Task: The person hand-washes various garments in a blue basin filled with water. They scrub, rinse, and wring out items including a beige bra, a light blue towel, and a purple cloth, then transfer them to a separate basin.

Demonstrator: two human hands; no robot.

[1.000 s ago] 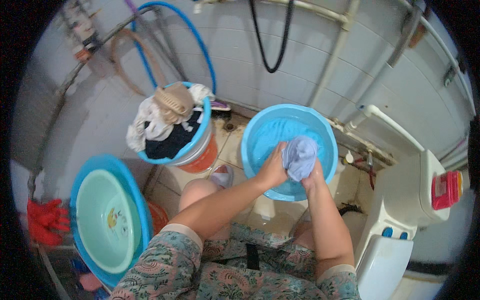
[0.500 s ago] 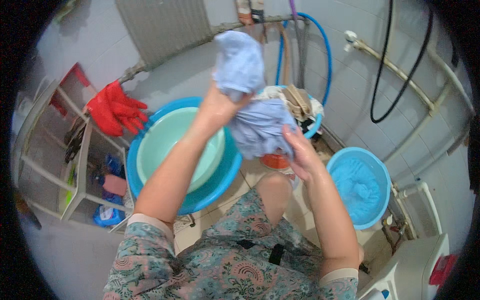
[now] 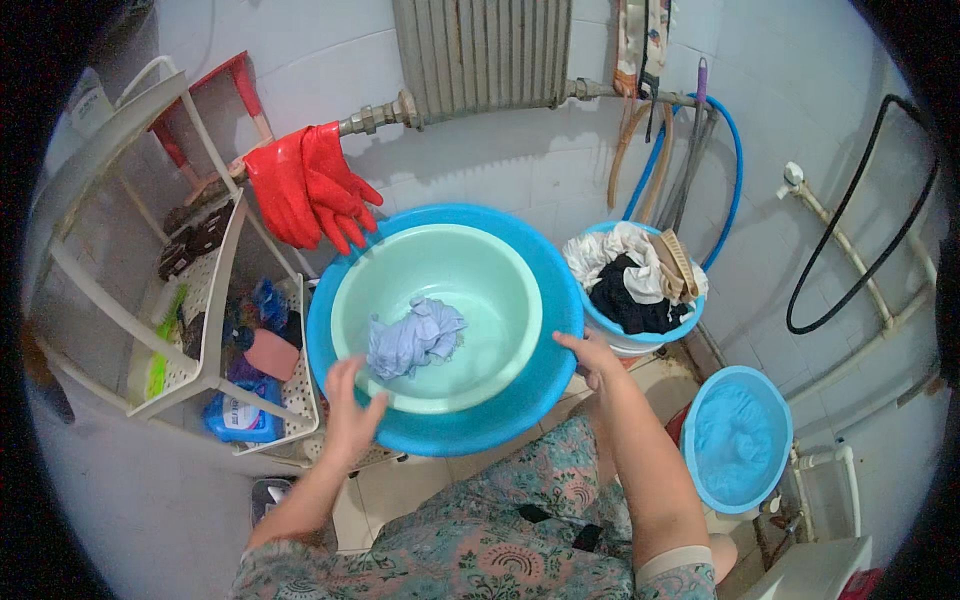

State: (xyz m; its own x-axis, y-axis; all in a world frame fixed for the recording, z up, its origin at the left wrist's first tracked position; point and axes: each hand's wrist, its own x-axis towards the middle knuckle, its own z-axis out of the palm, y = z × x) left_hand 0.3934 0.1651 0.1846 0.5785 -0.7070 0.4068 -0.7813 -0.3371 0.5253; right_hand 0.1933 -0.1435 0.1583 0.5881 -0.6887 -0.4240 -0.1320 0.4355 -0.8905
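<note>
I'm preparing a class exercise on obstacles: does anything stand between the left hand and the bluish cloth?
Nothing visible blocks it: the left hand is at the near-left rim of the pale green basin, and the bluish cloth lies uncovered inside.

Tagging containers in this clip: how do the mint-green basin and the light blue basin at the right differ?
The mint-green basin sits inside a larger blue basin; the light blue basin stands apart, to the right. The mint-green basin holds a crumpled lavender cloth; the light blue basin holds what looks like soaked blue fabric. Both are round and open-topped.
</note>
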